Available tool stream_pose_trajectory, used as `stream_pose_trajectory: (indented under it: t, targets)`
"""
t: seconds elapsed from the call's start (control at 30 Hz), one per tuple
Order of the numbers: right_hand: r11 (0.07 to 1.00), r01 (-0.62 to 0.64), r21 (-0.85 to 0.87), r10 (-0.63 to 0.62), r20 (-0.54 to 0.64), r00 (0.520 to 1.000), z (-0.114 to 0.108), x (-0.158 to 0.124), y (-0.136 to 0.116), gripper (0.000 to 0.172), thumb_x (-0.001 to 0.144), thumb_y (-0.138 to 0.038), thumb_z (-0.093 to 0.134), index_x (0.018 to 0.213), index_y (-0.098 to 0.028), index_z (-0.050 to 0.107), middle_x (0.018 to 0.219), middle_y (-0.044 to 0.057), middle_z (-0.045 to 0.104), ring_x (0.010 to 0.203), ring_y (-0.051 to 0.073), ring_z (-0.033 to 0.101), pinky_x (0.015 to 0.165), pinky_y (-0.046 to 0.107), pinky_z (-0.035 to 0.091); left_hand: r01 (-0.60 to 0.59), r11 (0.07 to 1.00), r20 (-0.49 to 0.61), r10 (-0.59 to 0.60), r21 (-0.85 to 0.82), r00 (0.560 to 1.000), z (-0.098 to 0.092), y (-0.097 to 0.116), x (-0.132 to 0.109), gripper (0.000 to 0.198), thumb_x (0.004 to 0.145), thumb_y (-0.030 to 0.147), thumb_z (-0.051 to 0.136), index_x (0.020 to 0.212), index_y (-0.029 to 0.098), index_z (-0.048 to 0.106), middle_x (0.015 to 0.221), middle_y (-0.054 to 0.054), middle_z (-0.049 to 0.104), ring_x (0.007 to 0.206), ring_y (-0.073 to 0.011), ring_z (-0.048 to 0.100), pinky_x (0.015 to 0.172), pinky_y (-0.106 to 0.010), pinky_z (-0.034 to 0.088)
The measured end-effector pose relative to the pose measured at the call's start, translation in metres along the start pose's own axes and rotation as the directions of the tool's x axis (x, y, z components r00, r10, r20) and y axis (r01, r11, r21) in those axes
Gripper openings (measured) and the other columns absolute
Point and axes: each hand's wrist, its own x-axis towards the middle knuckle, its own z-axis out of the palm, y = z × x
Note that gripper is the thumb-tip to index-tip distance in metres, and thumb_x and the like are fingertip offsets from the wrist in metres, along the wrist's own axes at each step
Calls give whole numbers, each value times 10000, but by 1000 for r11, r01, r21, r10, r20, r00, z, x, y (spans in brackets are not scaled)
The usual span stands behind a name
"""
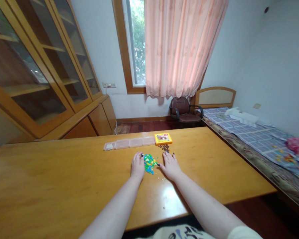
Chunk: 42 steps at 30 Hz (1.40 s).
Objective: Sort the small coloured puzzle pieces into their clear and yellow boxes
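Note:
A heap of small green, blue, yellow and white plastic pieces (149, 163) lies on the wooden table between my two hands. My left hand (138, 166) rests along the heap's left side, fingers extended and nothing visible in its grip. To the right of the heap, my right hand (170, 167) lies on the table with its fingers spread; the thumb points at the coloured pieces. Just beyond those fingertips is a small scatter of dark brown pieces (165, 147). A yellow box with a printed picture (163, 138) lies flat behind them. Several clear plastic trays (135, 142) line up left of the box.
The wooden table (64, 179) stretches far to the left. Beyond its back edge stands a brown armchair (184, 111) under a pink curtain (181, 46). A bed (249, 132) runs along the right, and a glass-doored cabinet (62, 59) stands at the left.

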Motion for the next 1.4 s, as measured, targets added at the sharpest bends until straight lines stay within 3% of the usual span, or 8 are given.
stream_pose_trajectory:
  t: [0.13,0.4,0.53,0.7,0.97,1.1,1.23,1.4]
  targets:
    - [999,42,6,-42,8,999,2,-10,-9,720,850,-588,343,1367,-87,349,1431,176,310,1337,281,258,1109,464,95,12,1000,-5,-12,-11,1000,1,0,0,367,905,340,285,1099,195,561,1262,-86,502,1226,-189,420,1078,-356,300]
    - [917,383,107,-392,73,917,7,-5,-32,642,858,-486,421,1399,-168,286,1460,108,277,1346,234,247,1111,458,120,-36,998,-21,35,-58,999,7,-8,2,318,885,325,347,1076,196,565,1217,-96,527,1210,-222,428,1062,-424,306]
    - [940,324,109,-333,87,939,0,22,-16,585,881,-451,387,1382,-155,331,1425,123,346,1321,240,304,1095,440,195,-34,995,-34,31,-94,999,6,-11,2,302,882,326,363,1072,209,567,1217,-87,525,1209,-218,428,1064,-422,302]
    - [888,445,115,-455,89,886,-7,45,15,557,873,-448,417,1349,-160,395,1402,115,388,1306,220,335,1087,376,247,-45,993,-27,42,-113,999,3,-10,0,308,875,293,357,1073,183,565,1223,-103,522,1206,-215,428,1063,-417,299]
    - [913,401,81,-388,-141,911,-8,31,27,267,879,-297,437,1029,-190,630,1017,84,653,972,193,569,887,333,411,80,968,54,-69,-239,996,-7,0,4,288,826,263,431,1060,175,573,1088,-90,617,1051,-203,560,964,-380,410]
    - [942,331,65,-320,-138,938,-10,18,22,256,874,-271,422,808,-178,651,783,68,641,785,170,569,754,287,426,-13,1000,149,17,-27,989,-8,1,6,386,790,245,479,1161,159,545,1214,-105,563,1157,-219,495,1021,-382,356]
    - [936,321,147,-307,-110,945,-11,20,15,233,839,-291,478,980,-191,635,899,69,658,867,179,581,801,285,419,-139,961,278,70,239,958,-5,8,2,513,789,261,482,1286,134,457,1380,-118,424,1291,-243,352,1092,-397,245]
    - [977,11,214,-19,34,999,-8,48,-1,402,800,-456,523,1144,-259,588,991,63,674,894,221,614,765,307,433,-241,893,396,77,381,915,-5,15,-2,517,839,301,401,1337,161,404,1424,-96,367,1326,-231,298,1108,-437,181]
